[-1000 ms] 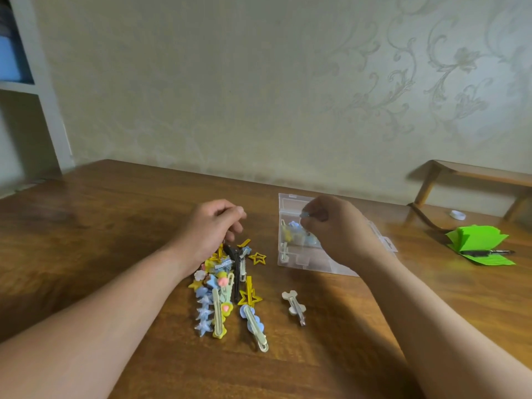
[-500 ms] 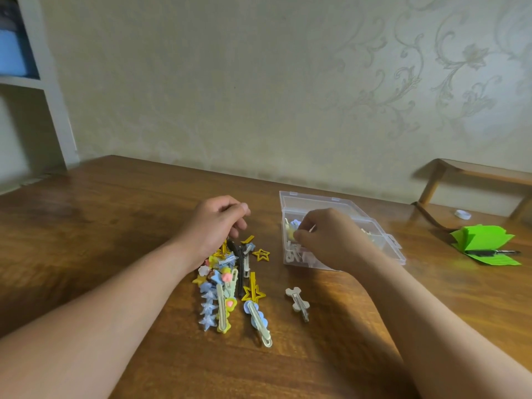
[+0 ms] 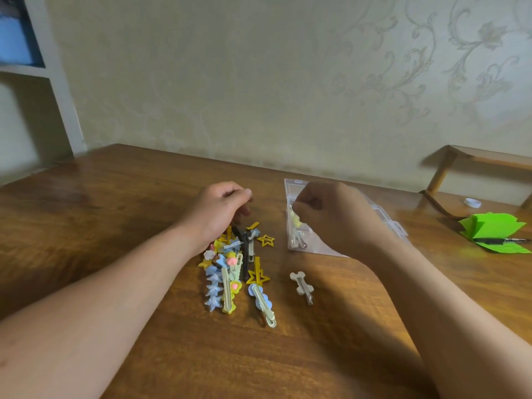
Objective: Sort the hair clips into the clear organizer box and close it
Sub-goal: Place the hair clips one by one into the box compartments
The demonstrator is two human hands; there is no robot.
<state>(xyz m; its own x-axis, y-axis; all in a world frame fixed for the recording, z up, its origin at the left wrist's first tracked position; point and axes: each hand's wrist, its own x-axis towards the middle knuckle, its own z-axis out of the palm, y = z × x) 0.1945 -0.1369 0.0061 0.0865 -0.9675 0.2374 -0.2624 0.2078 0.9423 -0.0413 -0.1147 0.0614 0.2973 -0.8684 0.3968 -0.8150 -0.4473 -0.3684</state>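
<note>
A pile of colourful hair clips (image 3: 230, 269) lies on the wooden table (image 3: 115, 226), with yellow star clips and a blue flower clip (image 3: 260, 299) at its right side. A white bone-shaped clip (image 3: 300, 285) lies alone to the right. Behind it stands the clear organizer box (image 3: 288, 187), open, with a few clips in its left compartment. My left hand (image 3: 218, 208) hovers over the far end of the pile with curled fingers; its fingertips are hidden. My right hand (image 3: 334, 217) is over the box and pinches a yellow clip (image 3: 296, 221) in that left compartment.
Folded green paper (image 3: 492, 226) with a black pen (image 3: 501, 241) on it lies at the right edge, and a small white cap (image 3: 472, 202) sits behind it. A wooden stand (image 3: 460, 156) is against the wall at the right. A white shelf unit (image 3: 57, 90) stands at the left.
My right hand dipped into the box's left compartment and has risen a little since. My left hand has stayed over the pile. The view tilted slightly.
</note>
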